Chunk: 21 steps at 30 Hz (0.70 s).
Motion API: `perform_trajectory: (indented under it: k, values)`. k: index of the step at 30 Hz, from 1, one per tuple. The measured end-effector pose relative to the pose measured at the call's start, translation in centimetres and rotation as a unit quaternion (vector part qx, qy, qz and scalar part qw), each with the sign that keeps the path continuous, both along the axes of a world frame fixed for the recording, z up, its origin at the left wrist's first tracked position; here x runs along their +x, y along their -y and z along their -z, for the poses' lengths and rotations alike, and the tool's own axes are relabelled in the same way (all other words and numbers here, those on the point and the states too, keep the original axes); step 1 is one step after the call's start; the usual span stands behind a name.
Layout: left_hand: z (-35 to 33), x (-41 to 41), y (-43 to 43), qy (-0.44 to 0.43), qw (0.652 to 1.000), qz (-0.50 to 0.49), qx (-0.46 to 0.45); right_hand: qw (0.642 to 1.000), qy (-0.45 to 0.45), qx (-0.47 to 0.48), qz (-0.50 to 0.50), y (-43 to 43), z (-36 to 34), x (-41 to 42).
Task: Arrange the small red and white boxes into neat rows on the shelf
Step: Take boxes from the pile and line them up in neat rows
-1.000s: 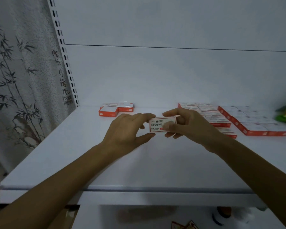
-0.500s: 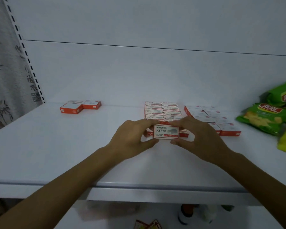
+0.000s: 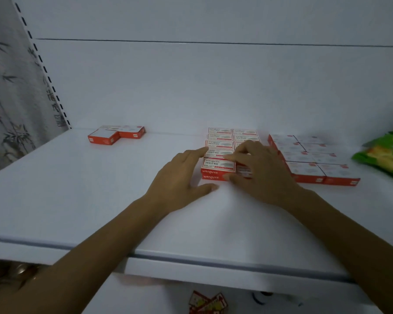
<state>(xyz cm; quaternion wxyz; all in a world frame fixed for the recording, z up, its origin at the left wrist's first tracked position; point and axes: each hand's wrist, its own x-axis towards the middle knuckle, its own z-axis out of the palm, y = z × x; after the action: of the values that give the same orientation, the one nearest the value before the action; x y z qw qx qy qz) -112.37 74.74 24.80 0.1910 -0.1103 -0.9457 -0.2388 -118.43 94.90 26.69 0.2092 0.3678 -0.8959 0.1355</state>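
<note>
– Far left of the shelf (image 3: 100,200)?
– Pair of staple boxes (image 3: 116,135), touching, near the back wall.
– Left hand (image 3: 182,175)?
– Loosely spread, forefinger against the middle block (image 3: 219,145), thumb down on the shelf.
– Right hand (image 3: 259,171)?
– Curled, pinching the front staple box (image 3: 217,164) – forefinger on top, thumb at the front. Five rows visible in that column.
– Further right?
– Right block (image 3: 304,156), two columns; one green snack bag (image 3: 381,155).
</note>
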Motion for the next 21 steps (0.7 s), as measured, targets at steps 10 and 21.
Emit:
perform_trajectory:
  k: [10, 21]
  values:
    - [0.36, -0.34, 0.33, -0.025, 1.000, -0.006, 0.009, 0.998, -0.032, -0.037, -0.032, -0.28, 0.72, 0.50]
    - [0.19, -0.16, 0.36, -0.022, 0.999, -0.022, -0.016, 0.999, -0.016, -0.041, -0.015, -0.05, 0.85, 0.36]
